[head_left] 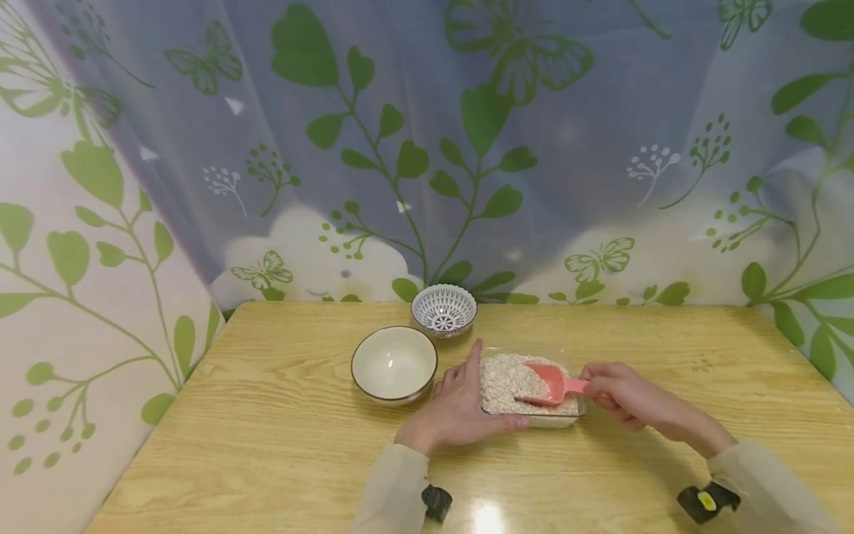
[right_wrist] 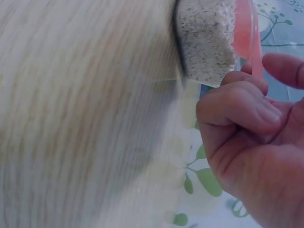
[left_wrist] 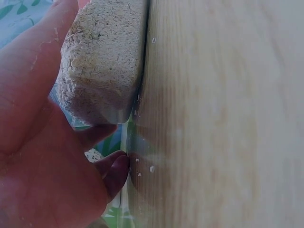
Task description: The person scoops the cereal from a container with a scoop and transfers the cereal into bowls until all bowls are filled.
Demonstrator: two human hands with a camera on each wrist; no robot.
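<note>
A clear rectangular container (head_left: 550, 421) of pale flakes like oats (head_left: 503, 382) stands on the table. My left hand (head_left: 460, 411) rests against its left end, with the thumb along the front side and the index finger pointing toward the back. In the left wrist view the other fingers (left_wrist: 114, 175) bend slightly beside the container. My right hand (head_left: 630, 400) pinches the handle of a pink scoop (head_left: 552, 384) from the right. The scoop's bowl lies in the flakes, its front edge buried. In the right wrist view the remaining fingers (right_wrist: 237, 109) curl beneath the handle.
A cream bowl (head_left: 394, 363) with a dark rim stands left of my left hand. Behind it is a smaller patterned bowl (head_left: 444, 310). The wooden table (head_left: 267, 445) ends at a leaf-printed curtain (head_left: 414, 148). Several stray flakes lie on the table near the container.
</note>
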